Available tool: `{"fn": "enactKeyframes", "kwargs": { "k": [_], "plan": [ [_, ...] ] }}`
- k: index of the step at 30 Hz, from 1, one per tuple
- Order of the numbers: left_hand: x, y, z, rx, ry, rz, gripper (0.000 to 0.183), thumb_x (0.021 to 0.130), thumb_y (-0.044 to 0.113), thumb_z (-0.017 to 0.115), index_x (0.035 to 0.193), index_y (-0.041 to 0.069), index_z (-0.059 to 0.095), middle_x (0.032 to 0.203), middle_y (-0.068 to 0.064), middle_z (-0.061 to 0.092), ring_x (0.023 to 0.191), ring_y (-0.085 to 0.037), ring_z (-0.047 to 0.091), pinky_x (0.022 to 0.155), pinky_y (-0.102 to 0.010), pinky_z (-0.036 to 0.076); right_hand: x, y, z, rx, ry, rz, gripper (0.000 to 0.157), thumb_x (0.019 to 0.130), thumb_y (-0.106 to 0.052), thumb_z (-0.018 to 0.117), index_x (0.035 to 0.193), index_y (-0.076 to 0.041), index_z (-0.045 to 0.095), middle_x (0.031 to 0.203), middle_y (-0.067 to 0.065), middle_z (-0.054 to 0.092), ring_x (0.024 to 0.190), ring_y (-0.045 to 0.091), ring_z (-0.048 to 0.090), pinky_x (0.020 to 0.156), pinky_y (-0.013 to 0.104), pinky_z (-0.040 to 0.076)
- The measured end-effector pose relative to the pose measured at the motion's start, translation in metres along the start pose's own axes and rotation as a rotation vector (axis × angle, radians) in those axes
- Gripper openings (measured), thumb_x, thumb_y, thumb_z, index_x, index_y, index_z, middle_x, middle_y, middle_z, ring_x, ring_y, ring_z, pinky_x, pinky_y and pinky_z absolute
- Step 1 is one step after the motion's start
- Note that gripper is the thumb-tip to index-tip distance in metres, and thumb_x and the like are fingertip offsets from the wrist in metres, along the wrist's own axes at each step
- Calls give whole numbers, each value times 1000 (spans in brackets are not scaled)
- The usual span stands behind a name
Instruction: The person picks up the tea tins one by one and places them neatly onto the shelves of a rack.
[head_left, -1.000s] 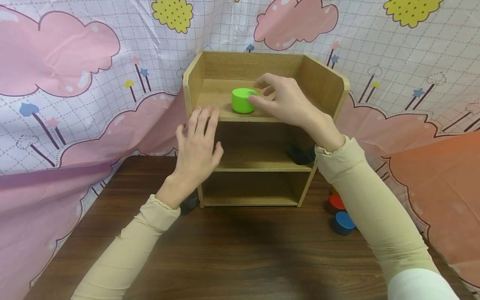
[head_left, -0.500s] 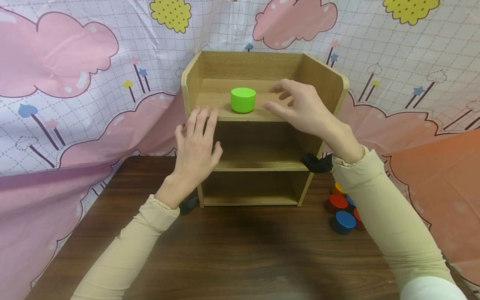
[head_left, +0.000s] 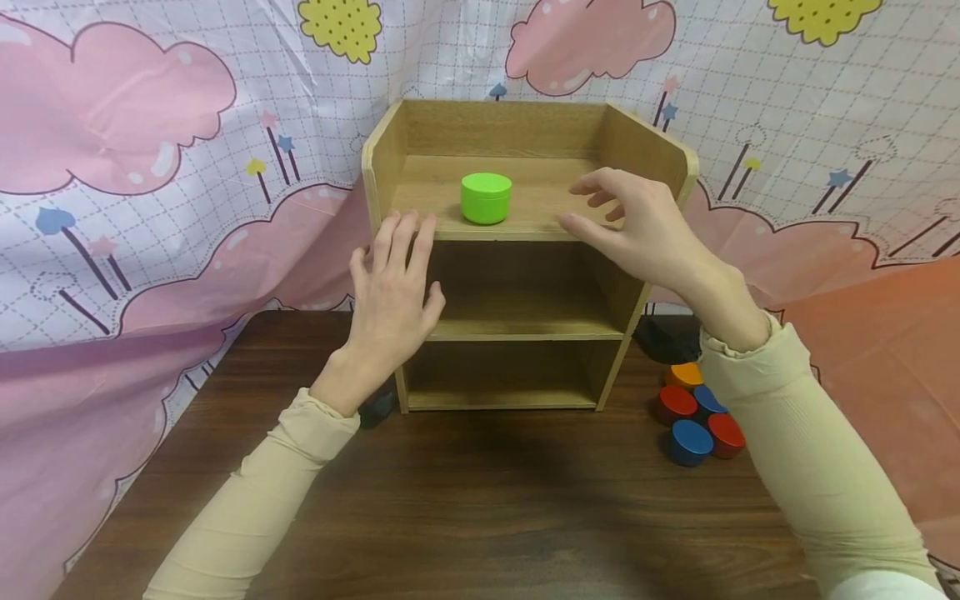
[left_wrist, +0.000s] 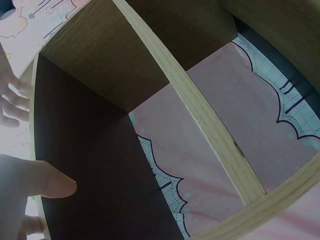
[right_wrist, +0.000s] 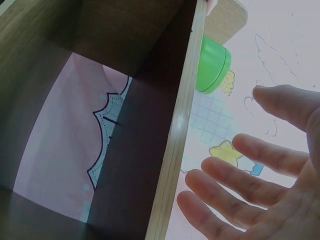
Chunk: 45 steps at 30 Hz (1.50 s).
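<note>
A bright green round lidded container (head_left: 486, 199) stands upright near the front edge of the top shelf of a small wooden shelf unit (head_left: 495, 236). My left hand (head_left: 393, 296) lies with fingers spread, fingertips at the front left edge of that top shelf. To the right of the container, apart from it, my right hand (head_left: 637, 221) hovers at the shelf's front edge, its fingers relaxed and holding nothing. In the right wrist view the green container (right_wrist: 212, 65) sits beyond the fingers (right_wrist: 270, 155), with a gap between. The left thumb (left_wrist: 50, 181) shows before the compartment below.
On the dark wooden table (head_left: 480, 500), right of the unit, several round containers stand grouped: a blue one (head_left: 691, 441), a red one (head_left: 677, 403), an orange one (head_left: 685, 375) and others. The unit's middle shelf (head_left: 525, 337) is below the hands. A printed cloth (head_left: 225, 108) hangs behind.
My right hand has moved away from the green container to the right, which stays on the top shelf. More of the round containers on the table now show. The left hand has stayed in place.
</note>
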<state>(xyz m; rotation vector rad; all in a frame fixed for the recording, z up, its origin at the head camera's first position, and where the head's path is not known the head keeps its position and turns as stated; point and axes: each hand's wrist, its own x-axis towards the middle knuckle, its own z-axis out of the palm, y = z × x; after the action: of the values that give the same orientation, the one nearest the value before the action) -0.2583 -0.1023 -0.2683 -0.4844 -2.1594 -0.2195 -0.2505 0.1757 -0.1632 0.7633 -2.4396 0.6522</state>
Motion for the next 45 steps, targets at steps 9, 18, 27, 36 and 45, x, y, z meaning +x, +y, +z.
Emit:
{"fn": "enactKeyframes", "kwargs": {
  "k": [9, 18, 27, 36, 45],
  "plan": [
    [-1, 0, 1, -13, -2, -9, 75, 80, 17, 66, 147, 10, 33, 147, -12, 38, 141, -29, 28, 96, -59, 32, -20, 8, -6, -7, 33, -13, 35, 88, -21, 68, 117, -2, 62, 112, 17, 66, 100, 30, 63, 86, 48, 52],
    [-2, 1, 1, -13, -2, -3, 75, 81, 17, 65, 147, 10, 33, 147, -12, 38, 141, -29, 27, 96, -58, 31, -45, 18, -13, -51, 89, 10, 33, 86, -18, 70, 115, -4, 65, 109, 12, 69, 95, 27, 67, 82, 26, 51],
    [0, 1, 1, -7, -2, -2, 73, 81, 18, 64, 147, 10, 33, 147, -12, 38, 141, -29, 27, 96, -58, 32, -65, 31, -17, -55, 136, 57, 35, 86, -19, 70, 118, -6, 65, 107, 11, 68, 86, 7, 61, 77, 11, 39],
    [1, 1, 1, -7, -3, -5, 73, 81, 18, 65, 147, 10, 33, 147, -12, 38, 142, -29, 27, 96, -59, 32, -80, 46, -19, -53, 165, 58, 37, 84, -15, 72, 119, -5, 64, 107, 14, 68, 88, -6, 54, 78, 2, 37],
    [0, 1, 0, -11, -13, -17, 74, 82, 19, 65, 148, 11, 32, 148, -12, 37, 142, -29, 26, 97, -58, 31, -94, 63, -17, -45, 150, 94, 39, 85, -15, 72, 121, -2, 61, 112, 16, 67, 89, -22, 44, 77, -2, 34]
  ]
}}
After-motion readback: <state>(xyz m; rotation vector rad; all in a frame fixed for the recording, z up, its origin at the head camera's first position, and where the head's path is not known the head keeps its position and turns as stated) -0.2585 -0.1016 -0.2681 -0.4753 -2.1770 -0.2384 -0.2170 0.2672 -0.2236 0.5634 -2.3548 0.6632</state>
